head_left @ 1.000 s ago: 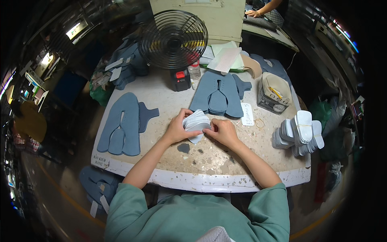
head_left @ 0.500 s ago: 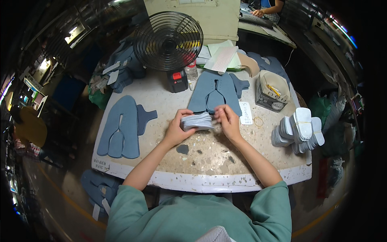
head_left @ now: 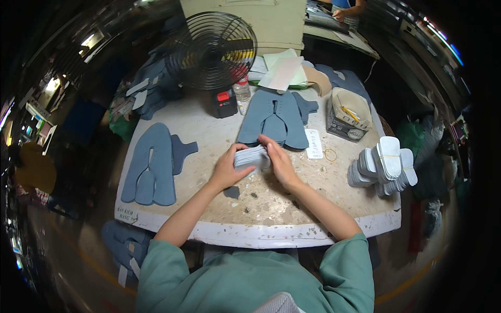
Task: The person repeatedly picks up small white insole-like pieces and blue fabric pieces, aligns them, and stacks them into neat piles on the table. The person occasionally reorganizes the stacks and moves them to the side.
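Both hands grip a thick stack of thin grey-white cut pieces at the middle of the worn white table. My left hand clasps the stack's left end with the thumb on top. My right hand covers its right end, fingers curled over the edge. Just beyond the stack lies a pile of blue-grey shoe-upper pieces. A small dark scrap lies on the table below my left hand.
Another blue-grey upper pile lies at the left. A black fan, a red-topped black device and a small bottle stand at the back. At right sit a box, banded white insole bundles, a paper slip and a rubber band.
Both hands and the stack have shifted a little farther from me, toward the middle upper pile. The stack now lies flatter and squared between the hands.
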Demonstrator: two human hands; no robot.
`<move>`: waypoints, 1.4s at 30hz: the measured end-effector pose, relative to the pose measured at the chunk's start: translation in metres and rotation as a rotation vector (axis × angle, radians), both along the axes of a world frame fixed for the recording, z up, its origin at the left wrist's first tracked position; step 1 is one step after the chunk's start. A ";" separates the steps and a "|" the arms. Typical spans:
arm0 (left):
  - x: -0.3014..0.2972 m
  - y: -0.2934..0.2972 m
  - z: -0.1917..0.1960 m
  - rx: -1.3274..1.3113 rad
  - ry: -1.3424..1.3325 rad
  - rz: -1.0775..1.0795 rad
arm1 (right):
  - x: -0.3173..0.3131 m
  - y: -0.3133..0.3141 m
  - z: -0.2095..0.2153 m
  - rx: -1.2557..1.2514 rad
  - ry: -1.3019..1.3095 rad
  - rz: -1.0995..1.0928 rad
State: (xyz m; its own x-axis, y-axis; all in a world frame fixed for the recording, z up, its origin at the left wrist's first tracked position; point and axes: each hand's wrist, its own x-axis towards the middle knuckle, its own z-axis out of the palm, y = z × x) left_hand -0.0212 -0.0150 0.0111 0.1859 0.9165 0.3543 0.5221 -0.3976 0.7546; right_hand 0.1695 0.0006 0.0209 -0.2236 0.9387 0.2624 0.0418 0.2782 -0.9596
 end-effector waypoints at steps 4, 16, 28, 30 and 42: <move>-0.001 -0.001 0.003 0.178 -0.041 0.038 | 0.076 0.041 0.045 0.379 -0.441 -0.146; -0.019 0.009 0.008 0.021 0.169 -0.126 | 0.152 0.073 0.019 -0.110 -1.610 -0.392; 0.001 -0.009 0.017 -0.821 -0.970 -0.075 | 0.120 0.060 0.064 -0.219 0.000 -0.162; -0.001 -0.009 0.019 -0.787 -0.928 -0.044 | 0.118 0.061 0.062 -0.289 0.106 -0.017; -0.006 -0.008 0.018 -0.926 -0.981 -0.106 | 0.161 0.081 0.013 -0.036 -1.051 0.009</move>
State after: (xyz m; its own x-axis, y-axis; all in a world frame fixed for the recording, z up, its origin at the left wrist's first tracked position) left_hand -0.0277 -0.0225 0.0290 0.2991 0.8861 -0.3540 -0.3833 0.4513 0.8058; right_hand 0.3305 0.0816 0.0341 -0.3298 0.9392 -0.0958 0.8562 0.2548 -0.4495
